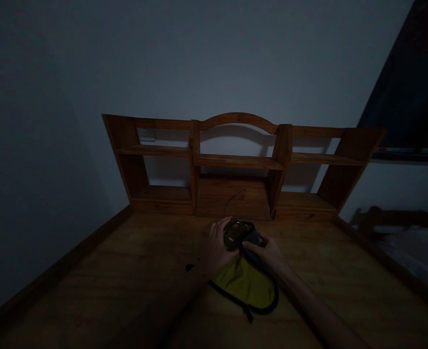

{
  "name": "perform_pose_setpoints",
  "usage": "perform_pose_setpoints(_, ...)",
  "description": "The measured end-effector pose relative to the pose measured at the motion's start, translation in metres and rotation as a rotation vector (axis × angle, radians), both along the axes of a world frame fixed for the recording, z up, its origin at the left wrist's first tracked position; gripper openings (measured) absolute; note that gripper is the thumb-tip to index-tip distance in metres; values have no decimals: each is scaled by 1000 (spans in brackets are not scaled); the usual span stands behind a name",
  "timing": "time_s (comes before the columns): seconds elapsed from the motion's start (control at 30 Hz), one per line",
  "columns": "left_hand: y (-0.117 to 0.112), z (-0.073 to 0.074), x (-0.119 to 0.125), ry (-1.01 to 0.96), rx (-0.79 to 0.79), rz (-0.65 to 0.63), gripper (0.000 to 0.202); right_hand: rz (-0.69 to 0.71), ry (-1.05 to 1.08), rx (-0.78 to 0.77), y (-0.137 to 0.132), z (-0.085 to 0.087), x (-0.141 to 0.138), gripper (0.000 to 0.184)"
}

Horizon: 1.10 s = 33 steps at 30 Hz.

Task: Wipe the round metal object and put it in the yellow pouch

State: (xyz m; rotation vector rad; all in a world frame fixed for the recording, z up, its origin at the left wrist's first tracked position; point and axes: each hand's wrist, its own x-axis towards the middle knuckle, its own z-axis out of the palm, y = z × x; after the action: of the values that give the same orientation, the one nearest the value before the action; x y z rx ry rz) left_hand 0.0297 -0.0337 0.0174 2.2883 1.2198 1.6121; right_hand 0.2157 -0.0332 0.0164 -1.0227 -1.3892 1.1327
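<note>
Close to the desk's middle, my left hand [216, 248] is curled around a round, shiny, glass-like object [232, 234] with a bright rim; its exact kind is hard to make out in the dim light. A yellow-green fabric pouch [248, 286] with black edging lies below and between my hands. My right hand [270, 253] pinches a dark grey flap [252, 240] of this pouch, thumb on top. The round object sits right against the pouch's upper end, and whether it is partly inside cannot be seen. The pouch's rounded end points toward me, with a short black tab.
A wooden desk [134, 291] spreads under my hands. At its back stands a wooden shelf unit [235, 161] with small drawers, against a pale wall [199, 58]. A thin curved cord [231, 198] rises before the middle compartment. A small black thing [189, 267] lies left of the pouch.
</note>
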Motion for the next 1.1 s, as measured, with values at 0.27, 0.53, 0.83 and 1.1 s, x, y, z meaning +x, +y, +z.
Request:
perform_pose_setpoints(0.27,-4,5,0,7,-29,21,79,1,-14,-20,-1,2,0,45)
perform_pose_setpoints(0.53,-3,4,0,8,-26,18,78,18,48,-42,-2,2,-1,46)
perform_pose_setpoints(0.83,-6,7,-1,8,-36,4,79,18,48,-53,-4,3,-2,46)
perform_pose_setpoints(1.1,-7,7,-1,4,-39,-8,78,43,69,-26,-5,4,-3,45)
